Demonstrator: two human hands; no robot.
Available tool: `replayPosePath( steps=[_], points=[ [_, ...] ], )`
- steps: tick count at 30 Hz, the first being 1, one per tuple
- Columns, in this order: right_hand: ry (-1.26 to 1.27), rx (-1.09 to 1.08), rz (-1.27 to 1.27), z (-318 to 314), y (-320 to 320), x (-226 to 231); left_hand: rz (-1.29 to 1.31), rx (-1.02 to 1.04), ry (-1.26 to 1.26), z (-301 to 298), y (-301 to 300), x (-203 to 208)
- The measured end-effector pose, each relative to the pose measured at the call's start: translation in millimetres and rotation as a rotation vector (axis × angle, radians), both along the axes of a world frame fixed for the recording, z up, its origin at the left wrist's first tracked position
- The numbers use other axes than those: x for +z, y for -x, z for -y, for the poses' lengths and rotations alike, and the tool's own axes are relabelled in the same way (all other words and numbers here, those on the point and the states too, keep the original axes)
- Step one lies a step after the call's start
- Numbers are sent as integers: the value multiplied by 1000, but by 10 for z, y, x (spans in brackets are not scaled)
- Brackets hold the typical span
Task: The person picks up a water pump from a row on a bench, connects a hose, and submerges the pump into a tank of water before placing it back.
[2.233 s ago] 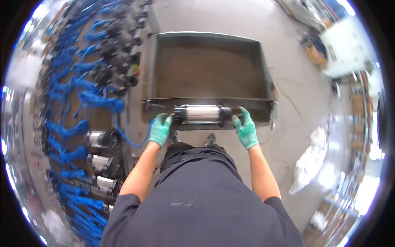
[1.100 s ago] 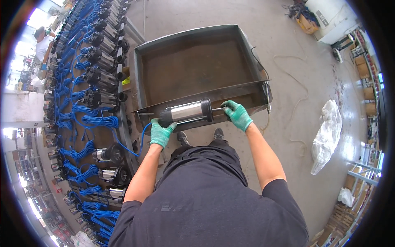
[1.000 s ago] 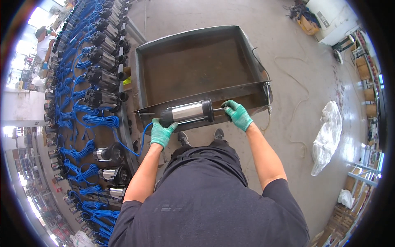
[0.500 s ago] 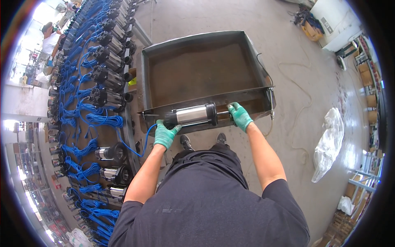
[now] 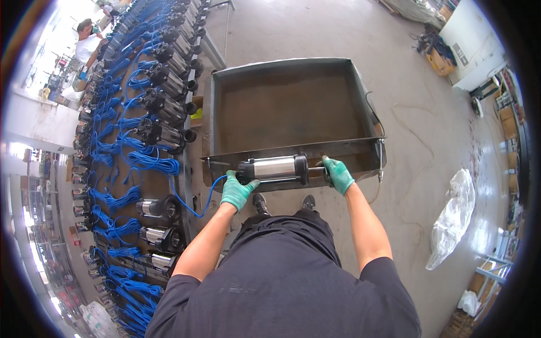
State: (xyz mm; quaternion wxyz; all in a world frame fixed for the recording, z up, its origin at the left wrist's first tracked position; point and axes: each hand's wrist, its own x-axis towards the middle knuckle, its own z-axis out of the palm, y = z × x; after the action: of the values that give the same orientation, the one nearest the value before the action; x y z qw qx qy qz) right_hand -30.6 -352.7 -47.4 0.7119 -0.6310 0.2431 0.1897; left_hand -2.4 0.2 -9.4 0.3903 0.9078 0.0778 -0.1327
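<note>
I hold a cylindrical pump (image 5: 275,168) with a shiny steel body and black ends, lying sideways over the near rim of a large metal tank (image 5: 282,149). My left hand (image 5: 236,190), in a green glove, grips its left black end, where a blue cable (image 5: 200,203) comes out. My right hand (image 5: 338,173), also green-gloved, grips the right end. The tank holds murky brown water (image 5: 287,107).
A long row of similar pumps with coiled blue cables (image 5: 143,146) runs along my left. A person in a white shirt (image 5: 87,45) stands far at the upper left. A clear plastic bag (image 5: 453,217) lies on the concrete floor to the right. Boxes (image 5: 437,53) sit at the upper right.
The pump has stayed in both hands over the tank's near rim, tilting from slanted to level. My view has shifted slightly, with the tank nearer the middle.
</note>
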Motion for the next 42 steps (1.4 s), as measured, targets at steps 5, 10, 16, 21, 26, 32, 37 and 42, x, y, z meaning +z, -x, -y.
replayPosePath(
  steps=[5,10,16,21,26,32,37,42],
  points=[
    [-288,-98,11,-69,64,135,-27,14,70,-11,10,-24],
    [-315,-77,-120,-10,18,194,-26,5,12,16,22,52],
    [341,303,-155,15,-139,178,-35,4,-19,-34,50,-45],
    [699,256,164,255,-8,-900,-51,-39,-37,71,15,-58],
    [-217,61,-141,106,-10,169,-29,17,73,-21,27,2],
    [-227,121,-41,202,22,318,-35,6,49,32,-12,59],
    [318,245,-119,131,-133,-23,-12,-3,44,22,-4,21],
    [921,580,739,207,112,285,-35,12,9,-4,46,32]
  ],
)
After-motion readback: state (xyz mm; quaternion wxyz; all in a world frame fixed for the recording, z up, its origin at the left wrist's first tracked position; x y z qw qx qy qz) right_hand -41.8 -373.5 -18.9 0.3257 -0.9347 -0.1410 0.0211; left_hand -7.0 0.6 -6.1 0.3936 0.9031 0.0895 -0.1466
